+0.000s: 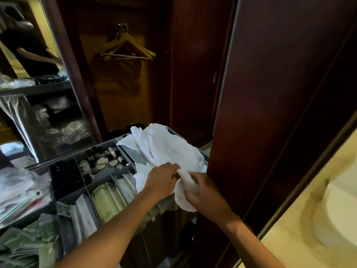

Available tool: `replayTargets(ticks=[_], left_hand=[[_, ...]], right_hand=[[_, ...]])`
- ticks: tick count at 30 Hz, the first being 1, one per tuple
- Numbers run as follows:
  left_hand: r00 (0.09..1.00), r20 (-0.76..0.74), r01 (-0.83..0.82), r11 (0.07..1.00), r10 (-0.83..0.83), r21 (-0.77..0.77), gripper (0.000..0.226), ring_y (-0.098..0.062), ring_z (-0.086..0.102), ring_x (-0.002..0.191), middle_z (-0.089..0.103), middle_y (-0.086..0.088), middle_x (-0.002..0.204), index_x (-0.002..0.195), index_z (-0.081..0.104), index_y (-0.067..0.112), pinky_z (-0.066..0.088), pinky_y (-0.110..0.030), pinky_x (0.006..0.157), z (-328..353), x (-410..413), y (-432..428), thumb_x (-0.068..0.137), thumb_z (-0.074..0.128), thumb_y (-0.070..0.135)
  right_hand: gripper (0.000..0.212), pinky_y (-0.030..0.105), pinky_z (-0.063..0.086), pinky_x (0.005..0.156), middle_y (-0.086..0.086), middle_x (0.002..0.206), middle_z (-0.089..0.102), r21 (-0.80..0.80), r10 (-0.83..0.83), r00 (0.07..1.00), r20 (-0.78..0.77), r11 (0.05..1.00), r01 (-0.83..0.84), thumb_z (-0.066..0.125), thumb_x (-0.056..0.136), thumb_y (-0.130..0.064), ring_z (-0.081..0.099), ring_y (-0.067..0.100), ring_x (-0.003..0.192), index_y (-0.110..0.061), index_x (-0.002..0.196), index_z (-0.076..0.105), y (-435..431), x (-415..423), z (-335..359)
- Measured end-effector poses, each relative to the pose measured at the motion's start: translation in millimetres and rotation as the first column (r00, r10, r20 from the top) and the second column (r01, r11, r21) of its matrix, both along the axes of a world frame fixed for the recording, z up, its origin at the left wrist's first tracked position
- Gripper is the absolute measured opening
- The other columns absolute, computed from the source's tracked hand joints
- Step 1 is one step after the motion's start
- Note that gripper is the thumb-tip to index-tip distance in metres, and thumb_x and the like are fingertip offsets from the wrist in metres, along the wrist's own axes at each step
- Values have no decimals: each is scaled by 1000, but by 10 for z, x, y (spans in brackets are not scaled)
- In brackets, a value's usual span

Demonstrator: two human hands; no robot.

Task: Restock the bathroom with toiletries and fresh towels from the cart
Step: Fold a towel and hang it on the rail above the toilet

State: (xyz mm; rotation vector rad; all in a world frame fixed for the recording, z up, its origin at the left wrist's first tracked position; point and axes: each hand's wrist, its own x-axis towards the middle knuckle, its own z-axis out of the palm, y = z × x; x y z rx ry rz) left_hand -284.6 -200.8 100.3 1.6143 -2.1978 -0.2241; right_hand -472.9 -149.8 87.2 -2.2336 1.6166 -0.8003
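While the white towel (164, 147) lies heaped on the far right part of the cart (114, 171), its near end is held by both hands. A fold is pinched by the curled fingers of the left hand (162, 180), and the bunched end is clasped by the right hand (204, 192). Small bottles (102, 157) are kept in a compartment just left of the towel. Wooden hangers (127, 47) are hung beyond.

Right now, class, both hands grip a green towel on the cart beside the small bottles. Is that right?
No: the towel is white, not green. The head view shows the left hand and right hand gripping it on the cart beside the small bottles.
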Motion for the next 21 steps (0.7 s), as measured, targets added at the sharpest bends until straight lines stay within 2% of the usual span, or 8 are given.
replayTargets(ticks=[2,4,7,11,15,18,21], left_hand=[[1000,-1,16,999,-16,-48,20,-20,61,92,62,5,102,114,62,26,46,-32,74,11,-46,96,100,49,31],[999,-11,42,995,-43,-87,19,-19,60,90,61,5,101,114,61,26,41,-30,71,10,-78,201,100,50,34],[997,-21,74,993,-77,-95,22,-19,59,92,62,6,107,120,61,28,39,-29,74,-39,-102,342,101,53,35],[997,-31,77,996,-76,35,22,-15,62,88,64,9,112,122,51,36,37,-24,72,-192,-153,488,101,56,38],[994,-56,96,986,-89,136,20,-10,59,86,64,10,106,116,47,41,41,-26,70,-339,-194,567,99,56,36],[990,-91,121,977,-106,176,24,-10,63,90,64,12,103,114,46,45,51,-30,74,-386,-244,616,97,58,36],[989,-85,134,980,-123,150,19,-15,64,89,65,8,100,112,48,40,55,-38,76,-379,-331,707,96,56,32]], right_hand=[[53,17,46,96,-20,125,55,-43,-21,999,-24,999,20,55,92,-61,56,-3,109,-35,137,45,55,-13,-22],[46,24,51,92,-14,122,61,1,-77,997,31,997,77,58,94,-50,62,6,107,-33,135,46,105,-34,-39],[39,31,54,82,-10,113,68,-23,-153,988,-24,988,153,55,95,-44,69,15,97,-36,132,48,216,-59,-33],[35,30,45,73,-9,113,69,21,-126,986,-109,991,129,50,100,-41,67,18,96,-36,135,49,466,-132,-62],[39,29,51,67,-5,104,71,-65,-109,992,-58,992,105,63,93,-27,67,18,88,-33,130,52,866,-288,-172],[37,25,47,70,-4,110,72,-57,-170,984,-58,984,166,62,93,-26,67,17,95,-30,129,58,1091,-404,-225],[39,28,50,80,-4,120,69,-14,-228,973,-45,974,228,57,96,-29,66,19,103,-28,135,58,1266,-517,-304]])
